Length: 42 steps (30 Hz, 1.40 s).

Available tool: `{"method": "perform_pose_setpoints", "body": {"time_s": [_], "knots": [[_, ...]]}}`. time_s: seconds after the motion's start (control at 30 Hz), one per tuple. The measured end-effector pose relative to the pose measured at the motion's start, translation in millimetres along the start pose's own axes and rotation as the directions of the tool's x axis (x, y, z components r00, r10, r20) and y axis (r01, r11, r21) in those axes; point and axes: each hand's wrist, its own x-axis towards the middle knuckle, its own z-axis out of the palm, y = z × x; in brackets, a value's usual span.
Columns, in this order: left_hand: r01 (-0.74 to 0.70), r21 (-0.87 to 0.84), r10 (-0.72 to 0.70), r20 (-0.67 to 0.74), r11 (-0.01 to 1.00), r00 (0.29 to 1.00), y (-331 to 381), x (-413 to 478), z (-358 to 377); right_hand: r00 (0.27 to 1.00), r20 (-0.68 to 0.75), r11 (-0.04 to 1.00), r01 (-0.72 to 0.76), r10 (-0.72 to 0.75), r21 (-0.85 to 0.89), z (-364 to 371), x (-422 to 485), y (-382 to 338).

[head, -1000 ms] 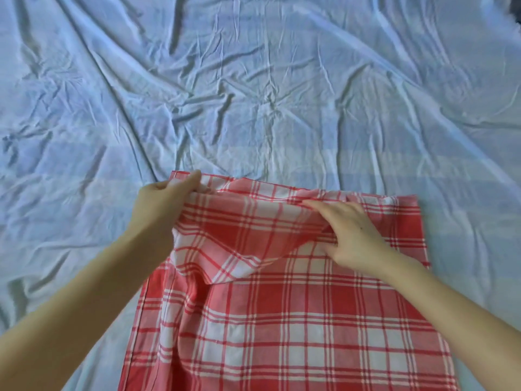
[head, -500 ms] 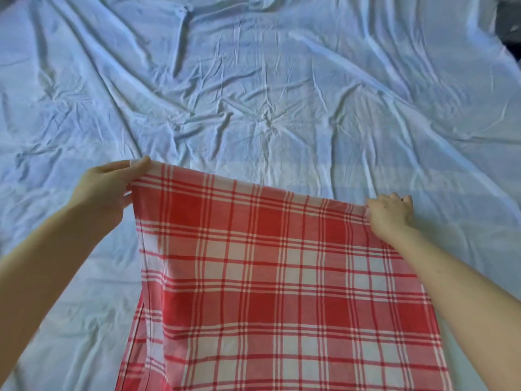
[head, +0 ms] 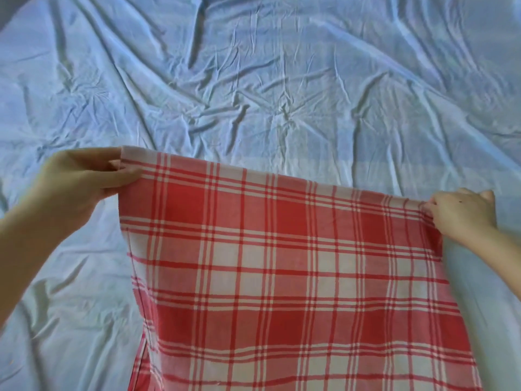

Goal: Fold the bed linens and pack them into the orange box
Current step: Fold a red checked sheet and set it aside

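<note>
The red-and-white checked linen [head: 282, 277] fills the lower middle of the view, pulled taut between the left hand [head: 84, 179], which pinches its far left corner, and the right hand [head: 462, 213], which grips its far right corner. Together they bar the near ground. Beyond the linen's top edge the pale blue bedsheet [head: 282, 94] spreads wide and low, broken only by shallow creases and one deeper fold [head: 197, 38] near the top centre; a hand could pass over all of it. Strips of sheet lie open at either side, the broad left one crossed by the left forearm [head: 33, 249], the narrower right one by the right forearm [head: 504, 249].
</note>
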Motion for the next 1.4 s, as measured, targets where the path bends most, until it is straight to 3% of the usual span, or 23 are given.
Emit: {"method": "perform_pose_setpoints", "body": {"time_s": [0.1, 0.23, 0.37, 0.5, 0.63, 0.73, 0.8, 0.87, 0.93, 1.0, 1.17, 1.27, 1.33, 1.4], "knots": [[0.102, 0.391, -0.026, -0.193, 0.915, 0.981, -40.7, 38.2, 11.7, 0.998, 0.062, 0.991, 0.03, -0.022, -0.133, 8.6, 6.5, -16.3], [0.238, 0.521, -0.075, -0.314, 0.82, 0.946, -86.9, 78.8, 36.2, 0.998, 0.039, 0.98, -0.032, 0.041, -0.196, 16.6, 17.2, -28.1], [0.276, 0.606, -0.083, -0.326, 0.746, 0.942, -105.9, 85.8, 53.2, 0.995, 0.04, 0.976, -0.084, 0.094, -0.199, 35.5, 28.4, -25.3], [0.293, 0.588, -0.107, -0.331, 0.754, 0.938, -119.1, 87.6, 60.3, 0.988, 0.105, 0.979, -0.089, 0.109, -0.181, 57.7, 34.0, -22.2], [0.303, 0.317, -0.224, -0.261, 0.899, 0.939, -120.7, 67.6, 61.3, 0.994, -0.074, 0.997, -0.078, 0.077, -0.022, 73.6, 32.9, -12.8], [0.331, 0.165, -0.317, -0.109, 0.929, 0.942, -125.0, 41.1, 46.3, 0.974, -0.214, 0.975, -0.025, 0.074, 0.223, 19.3, -7.5, -53.8], [0.398, 0.183, -0.4, -0.03, 0.899, 0.916, -129.4, 20.6, 39.7, 0.954, -0.298, 0.894, 0.113, 0.024, 0.433, -27.3, -51.1, -100.8], [0.482, 0.201, -0.499, 0.041, 0.853, 0.866, -133.8, -1.6, 35.0, 0.938, -0.329, 0.721, 0.302, -0.109, 0.624, -67.8, -100.2, -153.0], [0.546, 0.204, -0.574, 0.109, 0.812, 0.812, -138.6, -26.4, 28.3, 0.929, -0.267, 0.519, 0.365, -0.257, 0.773, -93.4, -141.6, -203.0], [0.585, 0.179, -0.611, 0.186, 0.791, 0.769, -144.4, -51.5, 22.3, 0.912, -0.183, 0.444, 0.344, -0.367, 0.827, -108.4, -171.7, -248.8], [0.646, 0.086, -0.635, 0.319, 0.758, 0.703, -165.1, -111.4, 8.6, 0.86, 0.068, 0.555, 0.264, -0.506, 0.789, -98.6, -203.0, -315.5], [0.601, 0.049, -0.596, 0.221, 0.798, 0.772, -176.9, -143.1, -1.2, 0.862, 0.098, 0.625, 0.277, -0.497, 0.729, -90.4, -212.2, -322.5], [0.571, 0.026, -0.572, 0.021, 0.82, 0.82, -184.4, -154.2, -4.6, 0.888, 0.041, 0.618, 0.285, -0.459, 0.733, -92.6, -216.7, -320.2], [0.519, 0.125, -0.495, -0.18, 0.846, 0.85, -192.0, -163.3, -7.5, 0.916, -0.077, 0.58, 0.312, -0.393, 0.753, -100.4, -229.2, -322.1]]}}
